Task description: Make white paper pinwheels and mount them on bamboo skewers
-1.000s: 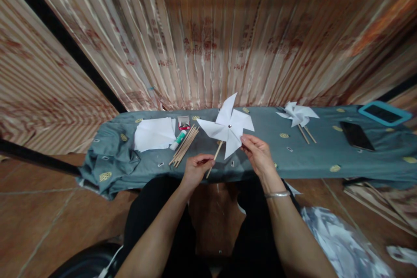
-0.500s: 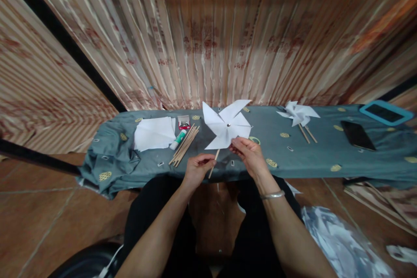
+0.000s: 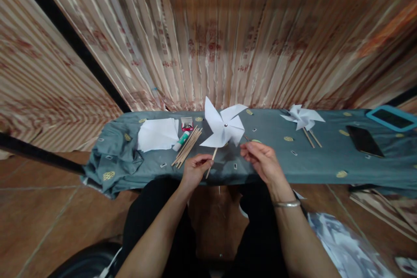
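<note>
My left hand (image 3: 196, 171) is closed round the thin wooden stick of a white paper pinwheel (image 3: 216, 128), holding it up in front of me. A small shiny pin marks the pinwheel's centre, and its blades are spread. To the right of the blades and apart from them is my right hand (image 3: 260, 160), thumb and fingers drawn together. Something small and dark shows at its fingertips, too small to name.
On the green cloth-covered table (image 3: 270, 171), left, lie white paper sheets (image 3: 158, 134), a red box of pins (image 3: 186, 124), a glue stick (image 3: 181, 140) and several wooden sticks (image 3: 187, 150). Right are finished pinwheels (image 3: 302, 117), a black phone (image 3: 364, 140) and a blue-framed tablet (image 3: 392, 118).
My right hand has drawn back from the pinwheel's lower blade toward the right. The pinwheel's blades have turned a little, while my left hand keeps its grip on the stick.
</note>
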`<state>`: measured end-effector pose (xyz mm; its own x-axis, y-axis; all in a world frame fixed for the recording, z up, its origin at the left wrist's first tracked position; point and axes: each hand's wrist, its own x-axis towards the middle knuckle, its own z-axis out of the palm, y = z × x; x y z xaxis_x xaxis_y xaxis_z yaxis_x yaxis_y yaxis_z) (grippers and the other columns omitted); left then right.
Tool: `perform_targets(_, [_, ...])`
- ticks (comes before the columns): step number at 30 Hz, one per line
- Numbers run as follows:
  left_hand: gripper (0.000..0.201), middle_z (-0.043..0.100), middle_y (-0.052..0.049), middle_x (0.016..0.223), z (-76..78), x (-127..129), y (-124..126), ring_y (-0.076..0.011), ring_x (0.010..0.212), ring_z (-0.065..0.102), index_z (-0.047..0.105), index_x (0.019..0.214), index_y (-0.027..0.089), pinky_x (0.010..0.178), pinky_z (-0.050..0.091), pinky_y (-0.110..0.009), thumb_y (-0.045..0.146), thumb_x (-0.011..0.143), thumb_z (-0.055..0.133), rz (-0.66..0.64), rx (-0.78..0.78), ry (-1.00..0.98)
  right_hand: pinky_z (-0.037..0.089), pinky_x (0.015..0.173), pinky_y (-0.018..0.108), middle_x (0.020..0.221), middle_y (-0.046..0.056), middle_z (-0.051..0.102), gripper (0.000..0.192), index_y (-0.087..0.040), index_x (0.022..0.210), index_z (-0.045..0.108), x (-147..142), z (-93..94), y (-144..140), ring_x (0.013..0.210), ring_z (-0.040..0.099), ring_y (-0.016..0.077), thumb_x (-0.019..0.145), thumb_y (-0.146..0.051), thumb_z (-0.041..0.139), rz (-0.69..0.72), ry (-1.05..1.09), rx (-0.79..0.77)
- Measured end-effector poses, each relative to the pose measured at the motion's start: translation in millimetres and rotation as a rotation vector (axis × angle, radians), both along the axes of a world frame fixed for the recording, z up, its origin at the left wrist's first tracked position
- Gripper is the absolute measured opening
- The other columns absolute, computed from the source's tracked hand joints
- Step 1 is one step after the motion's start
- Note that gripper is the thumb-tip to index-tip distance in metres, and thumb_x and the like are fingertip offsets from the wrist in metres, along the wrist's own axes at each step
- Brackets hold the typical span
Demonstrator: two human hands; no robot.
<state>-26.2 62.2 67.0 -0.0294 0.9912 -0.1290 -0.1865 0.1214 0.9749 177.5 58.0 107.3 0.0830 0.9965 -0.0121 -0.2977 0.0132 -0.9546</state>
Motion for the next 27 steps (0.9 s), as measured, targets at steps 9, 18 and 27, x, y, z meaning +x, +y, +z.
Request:
perform_targets(9, [0.027, 0.067, 0.0, 0.06, 0.5, -5.5, -4.5, -0.0102, 0.055, 0.054, 0.076, 0.067, 0.017, 0.055, 0.043, -0.023, 0.032, 0.046, 0.084, -0.116, -0.044, 0.043, 0.05, 0.061, 0.02, 0.079, 0.001, 0.076, 0.03, -0.022, 0.077, 0.077, 19.1, -8.3, 16.5, 0.067, 0.064, 0.0096, 0.052, -0.035, 0.088, -0.349, 0.147, 0.019])
perform_targets(18, [0.027, 0.066, 0.0, 0.059, -0.5, -5.5, -5.2, -0.0101, 0.054, 0.052, 0.075, 0.064, 0.017, 0.053, 0.041, -0.022, 0.034, 0.045, 0.084, -0.134, -0.051, 0.056, 0.053, 0.064, 0.024, 0.073, -0.001, 0.075, 0.032, -0.023, 0.071, 0.076, 5.3, -10.3, 16.1, 0.065, 0.064, 0.0114, 0.046, -0.037, 0.09, -0.264, 0.148, -0.037])
perform_targets(27, [0.026, 0.064, 0.0, 0.057, -3.4, -3.1, -6.0, -0.0088, 0.052, 0.05, 0.076, 0.064, 0.017, 0.052, 0.038, -0.022, 0.032, 0.044, 0.083, -0.105, -0.068, 0.015, 0.053, 0.058, 0.022, 0.069, -0.001, 0.073, 0.034, -0.021, 0.073, 0.076, -0.1, -11.8, 13.7, 0.059, 0.063, 0.0101, 0.046, -0.036, 0.091, -0.164, 0.182, -0.111])
